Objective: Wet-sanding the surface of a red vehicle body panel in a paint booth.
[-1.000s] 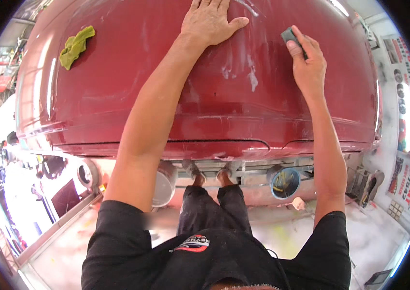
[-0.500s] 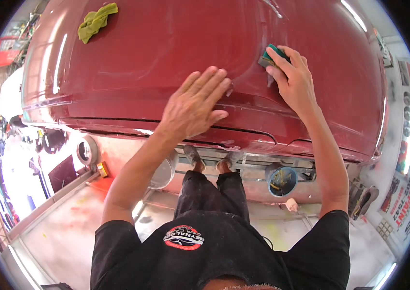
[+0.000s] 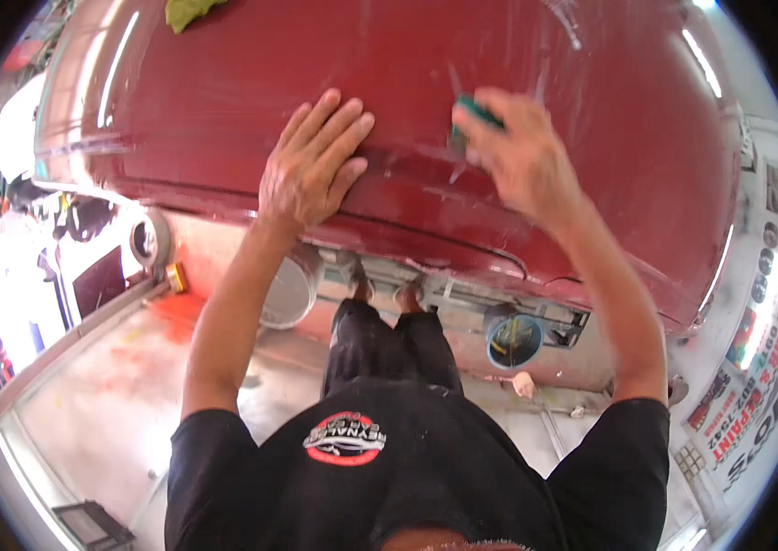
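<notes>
A glossy red car panel (image 3: 407, 55) spreads out in front of me, with pale smears on its surface. My left hand (image 3: 311, 165) rests flat on it near the front edge, fingers stretched and holding nothing. Over to the right, my right hand (image 3: 531, 165) grips a sponge (image 3: 478, 110) with a green face, pressed to the panel. The fingers and sponge are blurred by motion, and the fingers hide part of it. A crumpled yellow-green cloth (image 3: 189, 11) lies on the panel at the far left, cut off by the picture's top.
Below the panel edge, a whitish tub (image 3: 290, 292) stands left of my feet and a blue bucket (image 3: 514, 342) with yellowish things inside stands to the right. A tyre (image 3: 150, 241) is at the left. Printed signs (image 3: 756, 367) cover the right wall.
My right hand has slid the sponge leftward across the panel, off a pale streak. My left hand has also shifted left, staying flat. The whole view has moved slightly.
</notes>
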The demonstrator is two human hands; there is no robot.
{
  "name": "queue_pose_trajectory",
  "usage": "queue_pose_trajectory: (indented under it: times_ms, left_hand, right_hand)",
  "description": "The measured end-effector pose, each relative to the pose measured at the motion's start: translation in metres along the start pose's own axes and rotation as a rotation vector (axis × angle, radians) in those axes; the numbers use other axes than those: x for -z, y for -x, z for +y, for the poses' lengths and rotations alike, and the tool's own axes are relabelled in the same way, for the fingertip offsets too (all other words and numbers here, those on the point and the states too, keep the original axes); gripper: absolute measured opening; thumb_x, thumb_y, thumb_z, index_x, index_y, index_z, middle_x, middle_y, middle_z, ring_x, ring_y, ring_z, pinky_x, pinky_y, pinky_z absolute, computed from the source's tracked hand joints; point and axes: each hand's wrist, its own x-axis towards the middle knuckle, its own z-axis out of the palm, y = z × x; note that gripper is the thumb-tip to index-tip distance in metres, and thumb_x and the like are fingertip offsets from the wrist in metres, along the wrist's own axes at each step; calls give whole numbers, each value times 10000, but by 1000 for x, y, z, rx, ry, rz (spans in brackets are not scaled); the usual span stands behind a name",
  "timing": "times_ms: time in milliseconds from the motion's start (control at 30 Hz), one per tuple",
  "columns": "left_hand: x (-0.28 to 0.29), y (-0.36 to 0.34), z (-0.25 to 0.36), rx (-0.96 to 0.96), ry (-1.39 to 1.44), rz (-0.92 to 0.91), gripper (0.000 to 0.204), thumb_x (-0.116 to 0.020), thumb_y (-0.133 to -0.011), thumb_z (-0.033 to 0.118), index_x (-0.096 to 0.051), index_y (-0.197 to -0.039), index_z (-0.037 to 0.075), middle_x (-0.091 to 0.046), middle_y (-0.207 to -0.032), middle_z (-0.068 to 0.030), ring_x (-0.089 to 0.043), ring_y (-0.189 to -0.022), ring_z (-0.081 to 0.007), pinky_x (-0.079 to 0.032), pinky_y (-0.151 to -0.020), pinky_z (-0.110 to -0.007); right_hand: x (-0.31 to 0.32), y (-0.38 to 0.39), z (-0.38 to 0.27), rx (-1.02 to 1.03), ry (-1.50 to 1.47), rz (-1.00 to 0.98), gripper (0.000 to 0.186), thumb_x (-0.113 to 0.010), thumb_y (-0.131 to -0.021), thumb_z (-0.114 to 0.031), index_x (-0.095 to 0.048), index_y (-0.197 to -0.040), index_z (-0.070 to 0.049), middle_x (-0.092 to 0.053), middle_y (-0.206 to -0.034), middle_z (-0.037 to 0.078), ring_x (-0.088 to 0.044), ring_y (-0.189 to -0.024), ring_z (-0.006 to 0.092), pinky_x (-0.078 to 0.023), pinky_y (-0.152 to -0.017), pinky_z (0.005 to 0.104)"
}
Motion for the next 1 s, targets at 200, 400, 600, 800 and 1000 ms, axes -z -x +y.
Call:
queue_pose_trajectory:
  times_ms: [200, 400, 600, 800, 1000]
  left_hand:
    - [3, 6, 7, 32, 7, -13, 413, -626, -1000, 288, -668, -1361, 92, -617, -1450, -102, -495, -1430, -332, -375, -1182, -501]
    - [-5, 4, 5, 2, 7, -28, 429, -577, -1029, 316, -665, -1367, 67, -612, -1457, -126, -476, -1447, -343, -337, -1204, -498]
    - [3, -17, 1, 4, -28, -71, 521, -615, -999, 394, -622, -1419, 86, -569, -1504, -115, -442, -1469, -325, -331, -1209, -489]
    - [-60, -157, 27, -83, -3, 19, 617, -573, -1004, 469, -552, -1460, 53, -516, -1540, -143, -424, -1467, -323, -323, -1219, -471]
    - [-90, -215, 19, -73, -32, 60, 541, -515, -1048, 458, -569, -1475, 131, -514, -1559, -95, -404, -1495, -274, -296, -1247, -449]
  right_hand:
    - [-1, -24, 55, -178, 48, 95, 408, -759, -894, -181, -709, -1299, -174, -640, -1270, 123, -599, -1152, 363, -516, -983, 491]
    - [-10, -99, 110, -411, 247, 232, 339, -672, -952, -220, -717, -1273, -120, -668, -1223, 171, -613, -1098, 417, -502, -952, 503]
    - [2, 30, 19, -406, 112, 216, 411, -725, -921, -222, -696, -1329, -186, -623, -1268, 108, -594, -1121, 386, -515, -957, 510]
    - [17, 5, 86, -440, 161, 220, 390, -727, -914, -201, -717, -1302, -170, -635, -1286, 144, -599, -1106, 396, -527, -936, 489]
    - [25, -79, 183, -400, 297, 324, 326, -660, -940, -209, -726, -1215, -48, -694, -1100, 255, -655, -1040, 423, -511, -929, 500]
